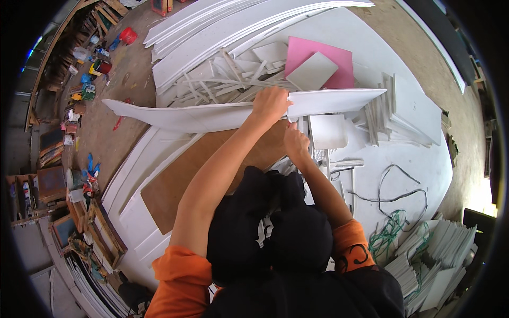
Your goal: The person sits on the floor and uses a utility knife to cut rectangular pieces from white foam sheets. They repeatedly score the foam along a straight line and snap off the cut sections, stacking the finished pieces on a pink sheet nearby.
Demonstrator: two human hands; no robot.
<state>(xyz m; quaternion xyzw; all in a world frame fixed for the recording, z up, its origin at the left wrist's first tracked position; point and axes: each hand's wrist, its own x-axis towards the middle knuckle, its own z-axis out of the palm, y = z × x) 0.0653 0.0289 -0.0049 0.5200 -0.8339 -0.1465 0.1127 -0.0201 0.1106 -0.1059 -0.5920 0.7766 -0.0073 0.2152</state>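
Note:
A long white sheet of board [201,117] stands on its edge in front of me, its left end curving away. My left hand [271,104] is closed over its upper edge, near the middle. A vertical line or break crosses the sheet just right of those fingers. Below that line my right hand [297,142] is closed around a small tool with a red part [289,125]; most of it is hidden in the fist. Under the sheet lies a flat brown board [180,180], in front of my knees.
White offcuts [233,74] pile up beyond the sheet, beside a pink square panel [339,63]. Stacked white panels [416,114] stand to the right. A dark strap [392,197] and green cord [389,233] lie nearer. Paint containers [101,66] line the left floor.

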